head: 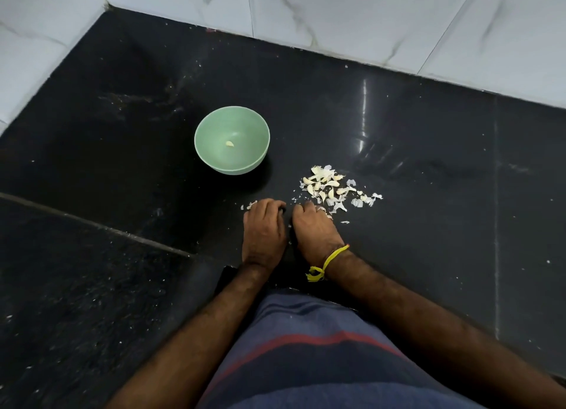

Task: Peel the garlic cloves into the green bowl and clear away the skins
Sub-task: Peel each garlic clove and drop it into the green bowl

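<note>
Working my two hands close together on the black counter (428, 169), just nearer me than the green bowl (214, 160).
Left hand (264, 231) and right hand (315, 228) both curl downward; whether they hold anything I cannot tell. One peeled clove (229, 144) lies in the bowl, and the garlic pile (329, 188) of cloves and skins sits right of it.
</note>
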Action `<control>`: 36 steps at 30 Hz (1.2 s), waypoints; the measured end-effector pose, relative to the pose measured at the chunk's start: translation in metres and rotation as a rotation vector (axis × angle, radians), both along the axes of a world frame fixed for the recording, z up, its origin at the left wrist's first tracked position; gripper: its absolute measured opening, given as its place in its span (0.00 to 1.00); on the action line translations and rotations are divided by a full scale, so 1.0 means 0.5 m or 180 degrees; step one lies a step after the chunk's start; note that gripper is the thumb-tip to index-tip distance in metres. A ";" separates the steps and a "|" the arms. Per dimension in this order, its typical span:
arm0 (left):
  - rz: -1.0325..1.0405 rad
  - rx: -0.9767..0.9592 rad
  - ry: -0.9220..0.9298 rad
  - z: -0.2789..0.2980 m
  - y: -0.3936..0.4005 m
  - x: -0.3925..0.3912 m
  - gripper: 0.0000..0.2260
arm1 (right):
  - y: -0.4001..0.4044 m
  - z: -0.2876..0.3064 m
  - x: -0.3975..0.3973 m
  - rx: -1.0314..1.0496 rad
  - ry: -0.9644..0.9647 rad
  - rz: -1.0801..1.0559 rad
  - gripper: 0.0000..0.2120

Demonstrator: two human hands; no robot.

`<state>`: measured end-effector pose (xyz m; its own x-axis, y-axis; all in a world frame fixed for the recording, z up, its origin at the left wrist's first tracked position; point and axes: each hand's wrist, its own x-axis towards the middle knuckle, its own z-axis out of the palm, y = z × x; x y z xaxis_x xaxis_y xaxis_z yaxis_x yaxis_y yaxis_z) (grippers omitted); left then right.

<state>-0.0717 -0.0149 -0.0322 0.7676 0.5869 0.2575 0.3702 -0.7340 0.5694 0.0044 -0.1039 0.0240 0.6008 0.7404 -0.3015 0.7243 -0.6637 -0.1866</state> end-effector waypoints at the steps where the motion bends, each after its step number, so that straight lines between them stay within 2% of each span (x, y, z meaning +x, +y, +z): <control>1: -0.0007 -0.0012 0.0014 0.001 0.000 0.000 0.11 | 0.000 0.000 -0.004 0.0005 -0.0033 -0.0025 0.15; 5: -0.0021 0.0040 -0.0022 0.002 -0.003 -0.005 0.10 | -0.012 -0.005 0.006 0.0226 0.0188 -0.0076 0.13; 8: -0.0161 0.0075 -0.0287 0.002 -0.002 -0.009 0.09 | -0.029 -0.007 0.043 0.0874 0.0717 -0.0453 0.02; 9: -0.0248 0.0019 -0.0404 0.003 -0.001 -0.011 0.09 | -0.033 -0.002 0.056 0.1061 0.0983 -0.0710 0.05; 11: -0.0439 -0.0485 -0.0582 0.012 -0.001 -0.010 0.11 | -0.045 0.010 0.078 0.1432 0.1902 -0.1203 0.12; 14: -0.0502 -0.1383 -0.0725 0.044 -0.009 -0.006 0.12 | -0.056 0.029 0.093 0.1978 0.3223 -0.1619 0.04; 16: -0.0543 -0.1674 -0.0798 0.065 -0.009 0.003 0.10 | -0.062 0.032 0.101 0.2268 0.3653 -0.1797 0.02; 20: -0.0630 -0.2028 -0.0759 0.083 -0.008 0.010 0.09 | -0.068 0.022 0.117 0.2583 0.4054 -0.1986 0.06; 24: -0.0491 -0.2892 -0.0645 0.096 -0.013 0.020 0.06 | -0.079 0.016 0.127 0.2737 0.4220 -0.1825 0.06; 27: -0.0464 -0.3281 -0.0524 0.109 -0.014 0.025 0.05 | -0.092 0.010 0.130 0.2847 0.4498 -0.1737 0.08; 31: -0.0526 -0.3398 -0.0320 0.120 -0.012 0.021 0.05 | -0.100 0.004 0.135 0.2774 0.4637 -0.1600 0.07; 36: -0.0376 -0.3147 -0.0382 0.126 -0.016 0.026 0.03 | -0.090 0.008 0.133 0.2849 0.4944 -0.1665 0.05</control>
